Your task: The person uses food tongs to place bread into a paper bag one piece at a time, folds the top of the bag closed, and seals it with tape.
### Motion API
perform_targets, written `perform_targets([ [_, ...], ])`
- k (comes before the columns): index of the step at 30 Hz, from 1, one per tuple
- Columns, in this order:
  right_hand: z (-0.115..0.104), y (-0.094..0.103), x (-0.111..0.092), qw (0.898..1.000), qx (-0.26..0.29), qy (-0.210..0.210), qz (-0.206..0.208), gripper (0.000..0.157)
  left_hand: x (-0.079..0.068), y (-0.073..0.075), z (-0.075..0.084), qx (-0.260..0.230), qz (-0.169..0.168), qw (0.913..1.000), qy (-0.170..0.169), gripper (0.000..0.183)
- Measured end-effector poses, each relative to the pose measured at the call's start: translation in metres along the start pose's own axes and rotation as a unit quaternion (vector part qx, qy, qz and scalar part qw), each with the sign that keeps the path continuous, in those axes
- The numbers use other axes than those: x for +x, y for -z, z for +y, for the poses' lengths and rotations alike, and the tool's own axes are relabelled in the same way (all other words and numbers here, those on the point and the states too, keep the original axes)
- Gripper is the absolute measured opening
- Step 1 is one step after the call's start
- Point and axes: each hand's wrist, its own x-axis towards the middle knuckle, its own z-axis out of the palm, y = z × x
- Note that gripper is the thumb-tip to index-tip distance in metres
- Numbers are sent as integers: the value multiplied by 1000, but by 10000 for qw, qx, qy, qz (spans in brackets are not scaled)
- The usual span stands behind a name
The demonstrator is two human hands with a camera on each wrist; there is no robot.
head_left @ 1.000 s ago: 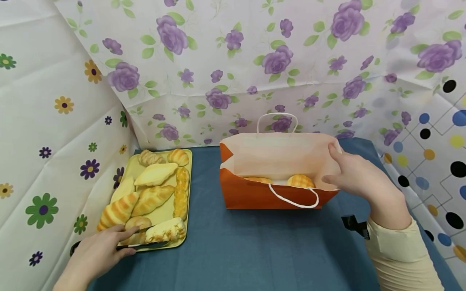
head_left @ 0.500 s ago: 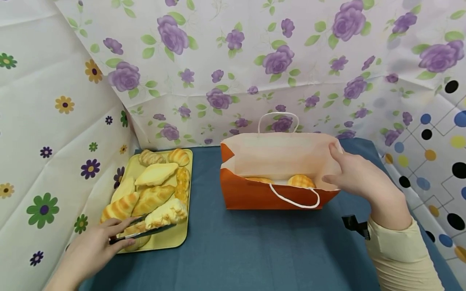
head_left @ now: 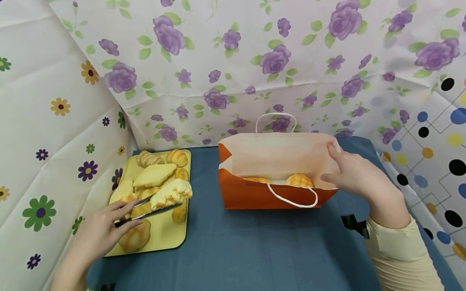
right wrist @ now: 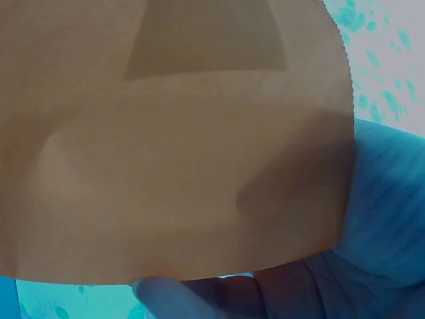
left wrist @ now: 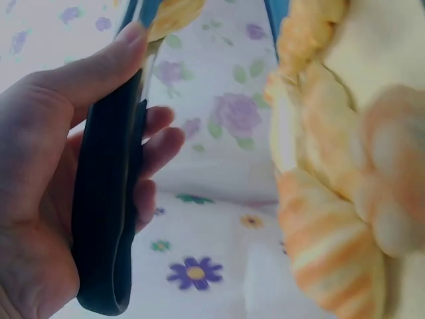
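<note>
In the head view my left hand [head_left: 98, 226] grips tongs [head_left: 127, 219] by their black handle, which fills the palm in the left wrist view. Between the tongs' arms sits a pale, crumb-topped bread roll [head_left: 172, 194], raised over the right side of the yellow tray [head_left: 169, 238]. My right hand [head_left: 360, 173] holds the right side edge of an orange paper bag [head_left: 271, 198] with a white inside. The bag's mouth is wide, and a checked round bun [head_left: 300, 180] shows in it beside another bread. The bag's panel [right wrist: 179, 159] hides much of that hand in the right wrist view.
On the tray lie several breads, among them a pale diamond-shaped loaf [head_left: 154, 175], a striped roll [head_left: 177, 157] and a round bun [head_left: 135, 236] at the near corner. A blue cloth [head_left: 204, 242] covers the table, with flowered sheets [head_left: 218, 60] hanging behind.
My left hand has lifted the crumb-topped roll with the tongs from the tray's near side, up and slightly right. The round bun now shows fully. My right hand and the bag keep their place.
</note>
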Motion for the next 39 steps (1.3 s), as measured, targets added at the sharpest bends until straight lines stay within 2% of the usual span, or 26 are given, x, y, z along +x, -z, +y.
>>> perform_targets([
  [3, 1, 0, 0, 10000, 5, -5, -3, 106, 13, 2, 6, -50, 695, 9966, -437, 63],
  [6, 0, 0, -1, 10000, 2, -1, -1, 106, 26, 6, 16, -102, 1117, 9912, -696, 67],
  [9, -1, 0, -1, 10000, -50, 47, 20, 106, 37, 9, 27, -133, 1377, 9879, -708, 66],
  [13, -2, -1, 0, 9999, -75, 77, 38, 106, 52, 14, 43, -211, 1934, 9782, -722, 57],
  [17, -3, -1, 0, 10000, -57, 50, 31, 107, 71, 19, 62, -245, 2321, 9686, -863, 68],
  [21, -2, 0, 0, 9999, -83, 32, 46, 108, 92, 22, 81, -86, 2361, 9617, -1391, 65],
  [25, -2, 0, 1, 9999, -110, 28, 78, 109, 115, 26, 100, 75, 2226, 9570, -1856, 57],
  [27, -2, 0, 1, 9999, -116, 42, 89, 108, 126, 27, 110, 184, 2107, 9561, -2026, 56],
  [33, -2, 0, 0, 9999, -120, 52, 83, 108, 159, 23, 137, 540, 1679, 9534, -2448, 69],
  [39, -3, 0, 0, 9999, -138, 10, 80, 108, 187, 14, 156, 694, 1074, 9530, -2746, 62],
])
